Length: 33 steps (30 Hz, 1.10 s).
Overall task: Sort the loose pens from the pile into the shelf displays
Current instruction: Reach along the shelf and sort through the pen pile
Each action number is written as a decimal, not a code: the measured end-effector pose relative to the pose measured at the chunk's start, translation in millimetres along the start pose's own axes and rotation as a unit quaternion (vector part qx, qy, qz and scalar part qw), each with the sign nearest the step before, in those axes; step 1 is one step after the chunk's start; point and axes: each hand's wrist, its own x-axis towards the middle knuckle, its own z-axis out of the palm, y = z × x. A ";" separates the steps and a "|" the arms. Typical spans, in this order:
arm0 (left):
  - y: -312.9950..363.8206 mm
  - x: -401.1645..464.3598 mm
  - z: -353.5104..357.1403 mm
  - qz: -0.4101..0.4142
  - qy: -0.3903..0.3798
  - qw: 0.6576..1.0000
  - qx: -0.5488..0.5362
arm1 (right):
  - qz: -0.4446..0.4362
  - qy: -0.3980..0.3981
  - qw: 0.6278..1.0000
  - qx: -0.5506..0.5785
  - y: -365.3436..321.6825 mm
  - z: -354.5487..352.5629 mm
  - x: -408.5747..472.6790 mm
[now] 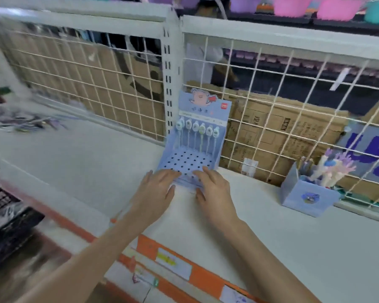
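A blue cardboard pen display point(185, 159) with a dotted hole tray stands on the white shelf point(79, 162) against the wire grid. Several pens with round toppers point(198, 131) stand in its back row. My left hand point(157, 190) and my right hand point(212, 189) lie side by side on the display's front edge, fingers fairly straight and touching it. A blurred pile of loose pens point(29, 123) lies at the far left of the shelf. A second blue box point(309, 193) with pastel pens stands at the right.
A white wire grid point(271, 110) backs the shelf, with cardboard boxes behind it. A white upright post point(170, 79) divides the two bays. The shelf's orange front strip point(197, 274) carries price labels. A dark crate point(7, 232) sits low at the left.
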 end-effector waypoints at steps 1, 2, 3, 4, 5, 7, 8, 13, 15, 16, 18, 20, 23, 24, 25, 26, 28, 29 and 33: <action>-20.7 -10.2 -9.6 -0.020 0.007 1.000 0.018 | -0.017 -0.024 1.000 -0.008 -15.6 12.1 7.6; -41.1 -20.2 -19.6 -0.037 0.016 0.999 0.033 | -0.032 -0.043 0.998 -0.012 -31.3 24.0 14.7; -61.8 -30.6 -30.2 -0.057 0.021 0.997 0.048 | -0.045 -0.068 0.997 -0.014 -48.0 35.4 21.6; -82.1 -40.7 -41.9 -0.078 0.023 0.995 0.064 | -0.060 -0.090 0.994 -0.015 -65.1 46.9 28.3; -102.9 -50.7 -53.2 -0.100 0.021 0.992 0.074 | -0.078 -0.101 0.992 -0.018 -82.1 59.3 35.6; -145.9 -68.1 -73.7 -0.136 0.018 0.987 0.084 | -0.117 -0.119 0.986 -0.028 -117.6 84.1 50.0; -166.9 -76.2 -83.1 -0.153 0.018 0.984 0.088 | -0.133 -0.133 0.981 -0.042 -135.5 96.5 57.3; -270.7 -102.0 -125.5 -0.239 0.013 0.968 0.071 | -0.160 -0.162 0.972 -0.064 -217.0 164.3 102.7; -307.8 -106.9 -141.1 -0.250 0.020 0.965 0.071 | -0.167 -0.168 0.969 -0.064 -249.1 190.8 123.0; -324.7 -110.1 -148.6 -0.256 0.026 0.963 0.076 | -0.169 -0.174 0.968 -0.063 -265.4 203.2 132.8; -355.6 -116.7 -160.4 -0.265 0.032 0.959 0.094 | -0.172 -0.183 0.966 -0.062 -295.0 225.5 149.7; -384.4 -122.3 -169.9 -0.276 0.027 0.955 0.105 | -0.172 -0.191 0.965 -0.059 -320.0 246.9 162.9; -424.0 -126.3 -179.5 -0.289 0.031 0.952 0.096 | -0.170 -0.207 0.962 -0.060 -346.3 274.5 181.8; -435.9 -126.3 -182.0 -0.292 0.039 0.951 0.092 | -0.169 -0.212 0.961 -0.062 -352.5 282.2 188.7; -447.2 -125.4 -184.1 -0.295 0.044 0.950 0.088 | -0.166 -0.218 0.960 -0.063 -357.3 289.3 195.7; -457.8 -123.9 -185.4 -0.298 0.047 0.950 0.085 | -0.164 -0.223 0.959 -0.063 -361.0 296.6 203.2; -477.8 -118.3 -184.6 -0.303 0.044 0.949 0.079 | -0.161 -0.233 0.957 -0.063 -365.0 311.0 218.7; -486.8 -114.3 -182.4 -0.308 0.038 0.948 0.075 | -0.158 -0.238 0.956 -0.062 -365.3 318.5 227.1; -520.2 -94.4 -168.2 -0.322 0.022 0.945 0.044 | -0.139 -0.243 0.958 -0.060 -363.1 348.7 268.0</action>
